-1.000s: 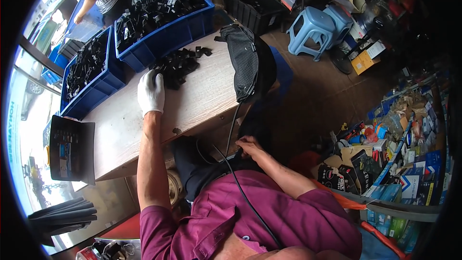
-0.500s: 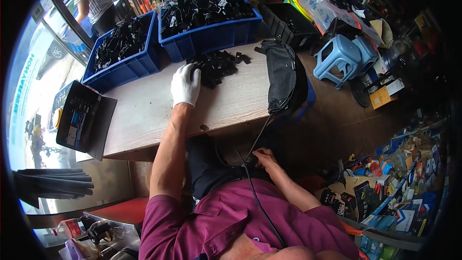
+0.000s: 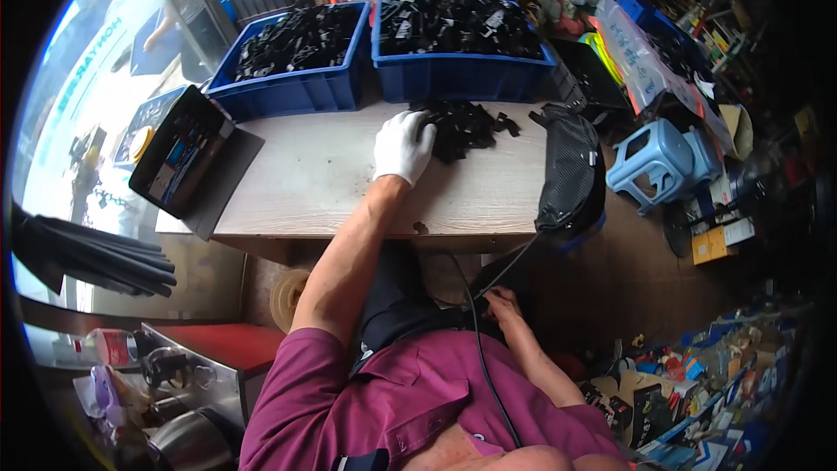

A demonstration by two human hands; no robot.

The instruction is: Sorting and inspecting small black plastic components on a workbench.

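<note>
On the wooden table, my left hand (image 3: 404, 146) wears a white glove and rests against the left side of a pile of small black parts (image 3: 462, 133). Its fingers are close together and curled at the pile's edge. Whatever they hold, if anything, is hidden. Below the table's front edge, my bare right hand (image 3: 503, 303) lies low by my thigh with its fingers curled in. I cannot make out anything in it. A black cable (image 3: 478, 314) runs down past that hand across my shirt.
Two blue crates (image 3: 292, 96) (image 3: 462, 74) full of black parts stand along the table's far side. A tablet in a dark case (image 3: 187, 157) leans at the left end. A black mesh bag (image 3: 568, 170) lies at the right end. Blue plastic stools (image 3: 654, 161) stand beyond it.
The view has swung, so the table and crates sit further right in the picture. My left hand stays at the pile, and my right hand stays low by my thigh.
</note>
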